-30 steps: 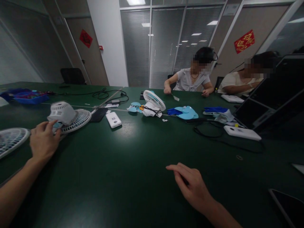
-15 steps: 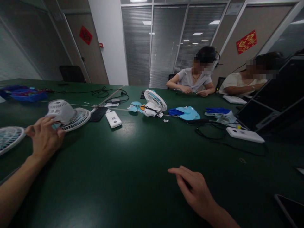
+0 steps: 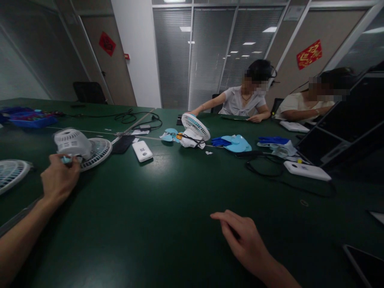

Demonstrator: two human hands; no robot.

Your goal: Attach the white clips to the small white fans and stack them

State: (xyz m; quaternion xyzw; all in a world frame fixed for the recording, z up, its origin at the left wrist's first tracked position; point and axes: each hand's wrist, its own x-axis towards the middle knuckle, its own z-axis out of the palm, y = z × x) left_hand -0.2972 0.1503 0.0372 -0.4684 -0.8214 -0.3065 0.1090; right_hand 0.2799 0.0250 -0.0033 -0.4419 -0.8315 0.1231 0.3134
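At the left, my left hand (image 3: 60, 176) has its thumb and fingers closed on a small light blue part (image 3: 66, 159) beside the white fan (image 3: 73, 142). Whether that part is fixed to the fan is hidden by my fingers. The fan's base lies tipped on the table, and its round grille (image 3: 97, 154) rests flat to the right of it. My right hand (image 3: 246, 236) rests over the dark green table at the lower right, index finger stretched out, holding nothing.
Another fan grille (image 3: 13, 174) lies at the far left. Across the table are a white fan (image 3: 193, 134), light blue fan blades (image 3: 238, 143), a white power bank (image 3: 142, 151) and black cables (image 3: 270, 172). One person (image 3: 244, 96) reaches towards the middle fan; another sits beside them.
My left fingers have lowered from the fan's side and closed on the light blue part. The fan base has shifted slightly left. A person across has stretched an arm behind the middle fan.
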